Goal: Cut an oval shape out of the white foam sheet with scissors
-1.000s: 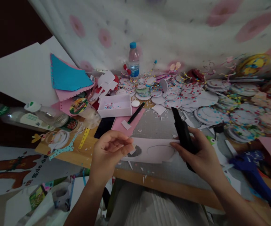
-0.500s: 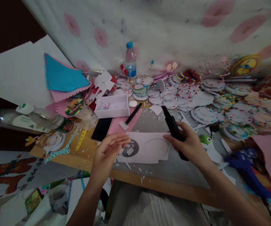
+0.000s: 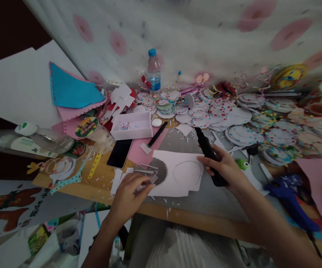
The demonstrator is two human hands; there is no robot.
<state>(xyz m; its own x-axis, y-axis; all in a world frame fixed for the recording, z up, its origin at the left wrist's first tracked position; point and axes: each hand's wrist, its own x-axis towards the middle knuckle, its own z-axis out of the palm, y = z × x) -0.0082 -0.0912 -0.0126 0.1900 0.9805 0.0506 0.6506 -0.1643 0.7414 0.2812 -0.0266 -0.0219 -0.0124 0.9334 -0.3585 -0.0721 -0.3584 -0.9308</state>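
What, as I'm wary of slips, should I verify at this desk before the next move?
1. Black tool held in the right hand: ok.
2. Left hand away from the black tool's tip: ok, it is by the other end of the white sheet.
3. Drawn outline uncovered: ok.
4. Hole in the white sheet free of paper scraps: not ok, several lie within it.
5. Phone off the white sheet: ok, it lies to the left.
6. Blade showing at the black tool's tip: cannot tell, too dark and small.
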